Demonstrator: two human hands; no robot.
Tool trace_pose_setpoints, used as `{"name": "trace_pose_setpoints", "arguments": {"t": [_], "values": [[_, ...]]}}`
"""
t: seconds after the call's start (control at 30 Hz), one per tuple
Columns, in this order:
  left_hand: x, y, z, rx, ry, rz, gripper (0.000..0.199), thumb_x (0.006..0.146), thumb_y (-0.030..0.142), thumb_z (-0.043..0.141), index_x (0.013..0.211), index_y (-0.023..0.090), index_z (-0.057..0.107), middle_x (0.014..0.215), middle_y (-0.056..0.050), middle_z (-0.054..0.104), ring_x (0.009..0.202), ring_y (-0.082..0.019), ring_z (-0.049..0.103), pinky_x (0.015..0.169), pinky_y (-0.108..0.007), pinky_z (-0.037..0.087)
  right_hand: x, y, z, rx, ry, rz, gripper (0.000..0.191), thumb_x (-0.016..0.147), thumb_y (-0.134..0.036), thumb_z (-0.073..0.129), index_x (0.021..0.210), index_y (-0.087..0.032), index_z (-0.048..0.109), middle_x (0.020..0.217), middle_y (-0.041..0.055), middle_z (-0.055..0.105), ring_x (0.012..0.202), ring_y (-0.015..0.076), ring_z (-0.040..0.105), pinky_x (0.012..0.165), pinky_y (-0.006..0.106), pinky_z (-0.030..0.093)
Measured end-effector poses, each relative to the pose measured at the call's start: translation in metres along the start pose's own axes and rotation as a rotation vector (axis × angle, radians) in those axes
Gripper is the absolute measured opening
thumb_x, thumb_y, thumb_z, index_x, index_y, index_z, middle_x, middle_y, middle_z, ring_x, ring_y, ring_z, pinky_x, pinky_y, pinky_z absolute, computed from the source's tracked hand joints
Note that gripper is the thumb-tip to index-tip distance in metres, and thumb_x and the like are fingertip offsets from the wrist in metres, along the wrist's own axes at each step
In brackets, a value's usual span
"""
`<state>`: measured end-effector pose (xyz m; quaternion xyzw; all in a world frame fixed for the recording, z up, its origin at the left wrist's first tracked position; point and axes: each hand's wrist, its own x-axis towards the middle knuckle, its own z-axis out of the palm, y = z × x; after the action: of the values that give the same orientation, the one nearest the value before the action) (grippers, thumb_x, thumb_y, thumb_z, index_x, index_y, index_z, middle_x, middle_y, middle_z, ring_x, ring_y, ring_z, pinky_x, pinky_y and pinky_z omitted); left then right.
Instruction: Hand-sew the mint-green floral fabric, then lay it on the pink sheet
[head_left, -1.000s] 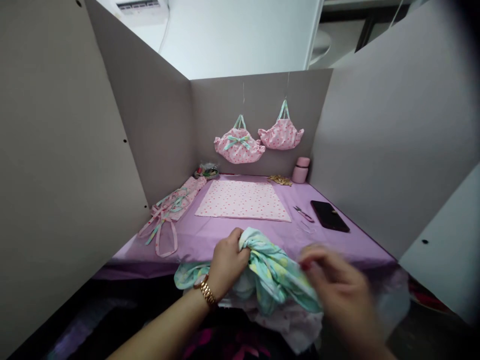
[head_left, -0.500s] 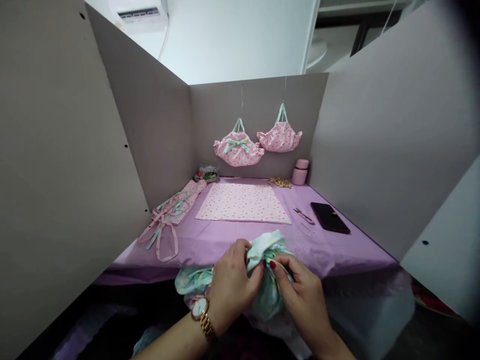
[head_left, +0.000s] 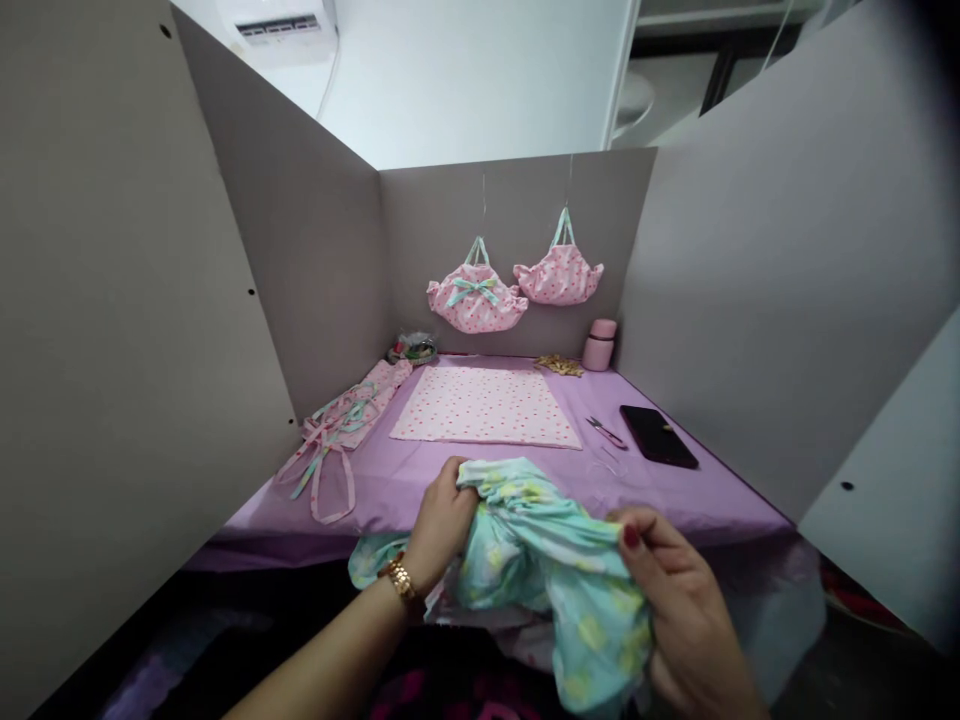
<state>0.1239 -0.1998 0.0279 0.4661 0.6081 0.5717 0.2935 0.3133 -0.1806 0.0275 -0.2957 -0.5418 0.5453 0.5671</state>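
A mint-green cloth with yellow and white patches (head_left: 517, 545) is stretched between my two hands at the table's front edge. My left hand (head_left: 444, 520), with a gold watch at the wrist, grips its gathered upper left end. On the right, the thumb and fingers of my right hand (head_left: 660, 570) pinch the other end of the gathers. Folds of the cloth hang below the table edge. Some pale pink fabric shows beneath it, partly hidden.
A dotted pink fabric sheet (head_left: 487, 405) lies flat on the purple tablecloth (head_left: 420, 485). Right of it are thread snips (head_left: 606, 433) and a black phone (head_left: 658, 436). Pink straps and fabric (head_left: 337, 420) lie left. Two small pink bags (head_left: 478, 300) hang behind, near a pink flask (head_left: 600, 345).
My hands have moved apart, my right hand going right and slightly down. The bunched cloth is now spread out in gathers between them.
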Motion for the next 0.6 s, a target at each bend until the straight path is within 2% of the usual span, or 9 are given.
{"name": "trace_pose_setpoints", "arguments": {"t": [0.1, 0.17, 0.2, 0.27, 0.33, 0.37, 0.47, 0.6], "values": [[-0.002, 0.002, 0.002, -0.225, -0.119, -0.149, 0.016, 0.069, 0.017, 0.05, 0.081, 0.013, 0.06, 0.062, -0.004, 0.061, 0.062, -0.02, 0.06, 0.062, -0.03, 0.047, 0.017, 0.009, -0.016, -0.125, 0.132, 0.001, 0.025, 0.071, -0.042, 0.066, 0.073, -0.021, 0.054, 0.059, -0.0006, 0.057, 0.05, 0.0168, 0.053, 0.047, 0.028, 0.043], [-0.005, 0.004, 0.005, -0.349, -0.141, -0.208, 0.016, 0.067, 0.019, 0.053, 0.079, 0.012, 0.061, 0.061, -0.005, 0.063, 0.057, -0.019, 0.06, 0.058, -0.03, 0.047, 0.02, 0.013, -0.02, -0.252, 0.198, -0.098, 0.021, 0.073, -0.038, 0.066, 0.077, -0.019, 0.058, 0.072, 0.0027, 0.06, 0.062, 0.0188, 0.056, 0.058, 0.031, 0.046], [-0.006, 0.005, 0.007, -0.401, -0.13, -0.221, 0.017, 0.067, 0.02, 0.053, 0.08, 0.011, 0.061, 0.063, -0.006, 0.064, 0.057, -0.019, 0.061, 0.058, -0.03, 0.048, 0.018, 0.012, -0.019, -0.347, 0.219, -0.211, 0.019, 0.074, -0.036, 0.066, 0.08, -0.019, 0.059, 0.08, 0.0044, 0.06, 0.072, 0.0205, 0.056, 0.066, 0.033, 0.046], [-0.008, 0.007, 0.012, -0.482, -0.098, -0.223, 0.018, 0.069, 0.021, 0.053, 0.083, 0.012, 0.06, 0.068, -0.006, 0.066, 0.06, -0.019, 0.062, 0.061, -0.029, 0.048, 0.01, 0.008, -0.012, -0.609, 0.191, -0.551, 0.017, 0.076, -0.031, 0.065, 0.088, -0.019, 0.061, 0.09, 0.0065, 0.059, 0.086, 0.0239, 0.055, 0.081, 0.039, 0.041], [-0.009, 0.009, 0.015, -0.536, -0.076, -0.207, 0.018, 0.071, 0.02, 0.053, 0.086, 0.014, 0.06, 0.074, -0.005, 0.068, 0.066, -0.019, 0.062, 0.064, -0.028, 0.048, 0.0, 0.003, -0.001, -0.89, 0.057, -0.834, 0.019, 0.078, -0.03, 0.065, 0.093, -0.02, 0.061, 0.091, 0.0079, 0.059, 0.091, 0.027, 0.053, 0.087, 0.045, 0.036], [-0.009, 0.01, 0.016, -0.554, -0.07, -0.198, 0.018, 0.072, 0.019, 0.053, 0.088, 0.014, 0.06, 0.076, -0.004, 0.068, 0.068, -0.018, 0.063, 0.065, -0.027, 0.048, -0.004, 0.0, 0.004, -0.995, -0.028, -0.883, 0.021, 0.078, -0.029, 0.065, 0.096, -0.02, 0.061, 0.091, 0.0084, 0.06, 0.091, 0.0283, 0.053, 0.087, 0.048, 0.034], [-0.013, 0.014, 0.017, -0.592, -0.103, -0.189, 0.018, 0.073, 0.018, 0.055, 0.089, 0.015, 0.062, 0.075, -0.002, 0.068, 0.071, -0.018, 0.062, 0.066, -0.025, 0.046, -0.006, 0.001, 0.016, -1.195, -0.16, -0.819, 0.027, 0.079, -0.03, 0.064, 0.103, -0.017, 0.06, 0.096, 0.0117, 0.061, 0.093, 0.0316, 0.053, 0.087, 0.052, 0.031], [-0.019, 0.018, 0.016, -0.627, -0.267, -0.247, 0.018, 0.069, 0.023, 0.064, 0.082, 0.011, 0.065, 0.067, -0.004, 0.066, 0.065, -0.019, 0.062, 0.062, -0.026, 0.045, 0.001, 0.009, 0.015, -1.121, -0.156, -0.748, 0.017, 0.082, -0.022, 0.054, 0.097, -0.015, 0.06, 0.093, 0.0126, 0.059, 0.09, 0.0301, 0.053, 0.082, 0.05, 0.034]]}}
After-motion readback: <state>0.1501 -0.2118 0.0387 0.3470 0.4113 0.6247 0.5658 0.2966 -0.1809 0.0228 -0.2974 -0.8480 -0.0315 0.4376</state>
